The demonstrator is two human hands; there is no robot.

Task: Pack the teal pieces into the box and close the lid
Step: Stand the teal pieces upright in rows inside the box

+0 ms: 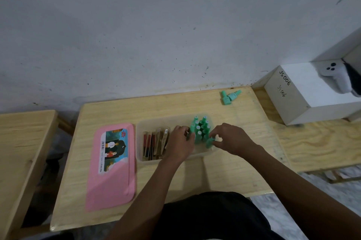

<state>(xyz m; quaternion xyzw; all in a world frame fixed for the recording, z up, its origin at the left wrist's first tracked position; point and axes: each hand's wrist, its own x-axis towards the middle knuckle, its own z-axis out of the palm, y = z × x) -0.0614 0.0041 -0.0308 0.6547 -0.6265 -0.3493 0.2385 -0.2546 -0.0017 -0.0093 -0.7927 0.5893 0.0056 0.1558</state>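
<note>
A clear plastic box (pixel 139 143) sits in the middle of the wooden table. Its right half holds several upright teal pieces (pixel 201 128). My left hand (pixel 180 142) reaches into the box and its fingers hold a teal piece at the left side of the cluster. My right hand (pixel 229 139) pinches another teal piece (pixel 210 141) at the cluster's near right corner. Two more teal pieces (pixel 229 96) lie on the table at the far right. The pink lid (pixel 111 169) lies flat to the left of the box.
Brown and red flat packets (pixel 155 145) stand in the box's left half. A white carton marked JS006 (pixel 293 91) with a white controller on it sits at the right. A second wooden table (pixel 21 142) stands on the left. A wall runs behind.
</note>
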